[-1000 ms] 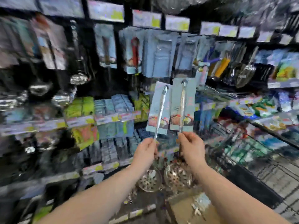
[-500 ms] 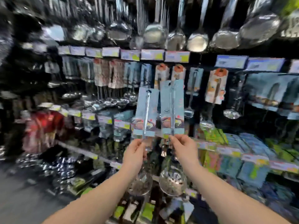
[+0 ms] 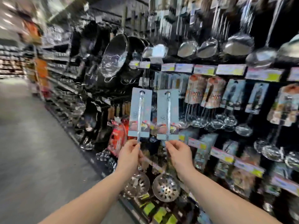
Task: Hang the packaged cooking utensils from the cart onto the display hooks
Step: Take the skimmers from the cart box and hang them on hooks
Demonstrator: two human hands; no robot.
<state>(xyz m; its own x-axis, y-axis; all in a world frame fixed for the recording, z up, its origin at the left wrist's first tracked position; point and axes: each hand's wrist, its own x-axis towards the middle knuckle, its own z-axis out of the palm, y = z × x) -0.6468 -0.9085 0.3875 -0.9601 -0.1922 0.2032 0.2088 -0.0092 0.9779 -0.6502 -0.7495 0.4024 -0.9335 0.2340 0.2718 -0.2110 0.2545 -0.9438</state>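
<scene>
I hold two packaged slotted skimmers upright in front of the display wall. My left hand (image 3: pixel 130 156) pinches the metal handle of the left skimmer (image 3: pixel 140 113), whose pale blue card rises above my fingers and whose perforated bowl (image 3: pixel 137 185) hangs below. My right hand (image 3: pixel 179 156) grips the right skimmer (image 3: pixel 168 114) the same way, its bowl (image 3: pixel 166 187) below my wrist. Both cards have a hang hole at the top and sit side by side, a small gap apart. The cart is out of view.
The display wall (image 3: pixel 210 110) runs from the centre to the right, full of carded utensils on hooks, with steel ladles (image 3: pixel 207 49) hanging above and price tags (image 3: pixel 229 70) along the rails. Dark pans (image 3: pixel 113 57) hang at the upper left. The grey aisle floor (image 3: pixel 32 151) stretches to the left.
My view has swung left along the aisle, away from the cart and the blue-carded section. Both hands have kept the two skimmers upright and side by side in front of me.
</scene>
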